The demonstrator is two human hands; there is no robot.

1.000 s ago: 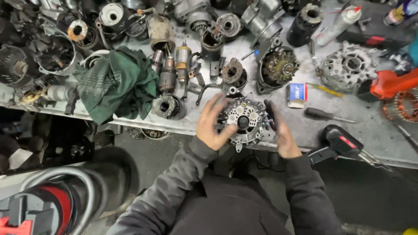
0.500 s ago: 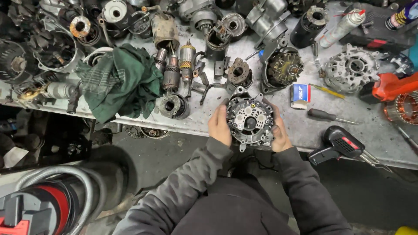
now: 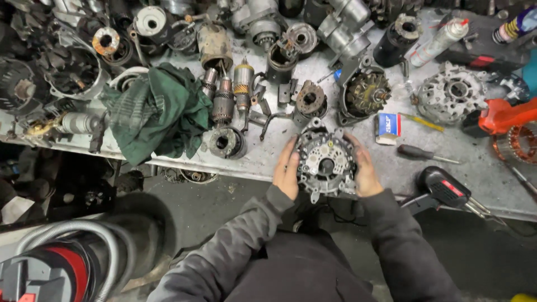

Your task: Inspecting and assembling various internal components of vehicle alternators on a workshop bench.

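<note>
The round grey metal alternator housing (image 3: 326, 162) lies flat at the near edge of the cluttered metal desk (image 3: 254, 159), gripped equally between the left hand (image 3: 287, 169) and right hand (image 3: 364, 168), fingers curled against its rim.

I saw a round grey cast-metal alternator housing (image 3: 326, 162) with dark cut-outs on the pale grey, grimy metal desk (image 3: 358, 215). A crumpled dark green cloth (image 3: 159, 112) showed faint stripes. The small cardboard box (image 3: 387, 126) was blue, white and red; the power tool (image 3: 500, 116) was orange.
</note>
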